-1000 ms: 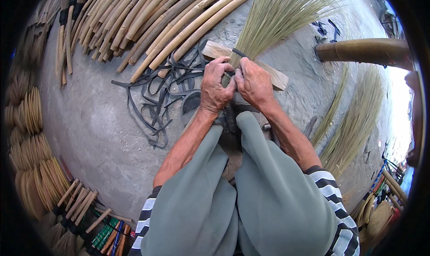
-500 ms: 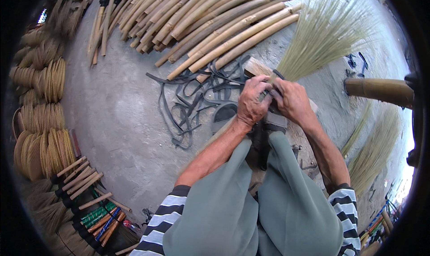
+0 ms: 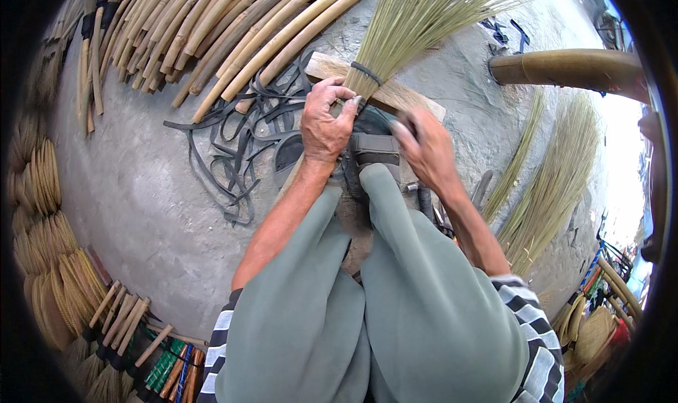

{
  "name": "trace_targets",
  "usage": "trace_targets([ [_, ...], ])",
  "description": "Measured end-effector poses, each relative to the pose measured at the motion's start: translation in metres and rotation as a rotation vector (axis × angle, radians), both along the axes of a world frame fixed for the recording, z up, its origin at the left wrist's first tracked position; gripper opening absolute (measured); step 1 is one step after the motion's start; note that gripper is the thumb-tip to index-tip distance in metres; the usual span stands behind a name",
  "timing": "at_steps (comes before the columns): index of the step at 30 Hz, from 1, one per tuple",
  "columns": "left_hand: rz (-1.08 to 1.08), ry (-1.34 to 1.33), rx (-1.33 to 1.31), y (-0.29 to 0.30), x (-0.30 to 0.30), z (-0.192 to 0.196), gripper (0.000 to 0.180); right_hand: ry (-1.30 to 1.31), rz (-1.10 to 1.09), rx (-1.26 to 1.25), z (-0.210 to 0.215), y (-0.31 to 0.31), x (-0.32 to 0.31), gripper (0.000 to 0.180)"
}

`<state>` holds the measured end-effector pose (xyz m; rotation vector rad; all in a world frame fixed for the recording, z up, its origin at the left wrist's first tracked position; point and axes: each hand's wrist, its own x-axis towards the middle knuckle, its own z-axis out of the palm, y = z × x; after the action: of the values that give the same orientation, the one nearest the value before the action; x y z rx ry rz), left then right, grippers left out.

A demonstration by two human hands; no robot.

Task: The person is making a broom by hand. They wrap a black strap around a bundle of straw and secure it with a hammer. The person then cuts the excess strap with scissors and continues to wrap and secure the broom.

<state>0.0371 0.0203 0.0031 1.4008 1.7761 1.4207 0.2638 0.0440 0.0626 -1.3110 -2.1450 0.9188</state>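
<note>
A fan of pale green grass stalks (image 3: 417,29), like a broom head, points away from me with a dark band (image 3: 367,73) round its gathered neck. My left hand (image 3: 325,124) is closed on the narrow end of this bundle, just below the band, with the thumb pressed over a dark strip there. To the right, apart from the bundle, is my right hand (image 3: 429,149); its fingers are curled and smeared by motion, and whether they hold anything is unclear. A wooden board (image 3: 413,101) lies beneath the bundle's neck, beyond my feet.
Tangled dark rubber strips (image 3: 229,152) lie on the floor left of my hands. Bamboo poles (image 3: 233,29) are stacked beyond. Loose grass (image 3: 554,177) and a thick bamboo post (image 3: 568,70) are at right. Coiled braided bundles (image 3: 46,184) and finished brooms (image 3: 116,318) line the left.
My right hand has come off the bundle and moved to the right, while the left keeps its grip. The view has shifted, so the surroundings appear farther left and higher.
</note>
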Motion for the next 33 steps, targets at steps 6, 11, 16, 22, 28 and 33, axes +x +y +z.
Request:
trace_targets([
  [6, 0.022, -0.008, 0.006, 0.001, 0.002, 0.001, 0.018, -0.395, -0.176, -0.211, -0.061, -0.151, 0.133, 0.030],
  [11, 0.039, 0.011, 0.006, 0.000, 0.003, 0.005, 0.017, -0.586, -0.148, -0.081, -0.139, -0.226, 0.177, 0.034],
  [16, 0.076, 0.082, 0.035, 0.001, 0.005, 0.008, 0.016, -0.490, -0.183, -0.236, -0.130, -0.222, 0.179, 0.035],
  [22, 0.115, 0.075, 0.005, -0.003, 0.007, 0.009, 0.015, -0.259, -0.274, -0.256, -0.050, -0.156, 0.135, 0.036],
  [28, 0.090, 0.046, -0.037, 0.000, 0.005, 0.010, 0.016, -0.145, -0.137, -0.216, -0.003, -0.091, 0.060, 0.034],
  [33, 0.085, 0.029, -0.056, -0.002, 0.005, 0.011, 0.017, 0.050, -0.051, -0.094, 0.025, -0.053, 0.009, 0.029],
])
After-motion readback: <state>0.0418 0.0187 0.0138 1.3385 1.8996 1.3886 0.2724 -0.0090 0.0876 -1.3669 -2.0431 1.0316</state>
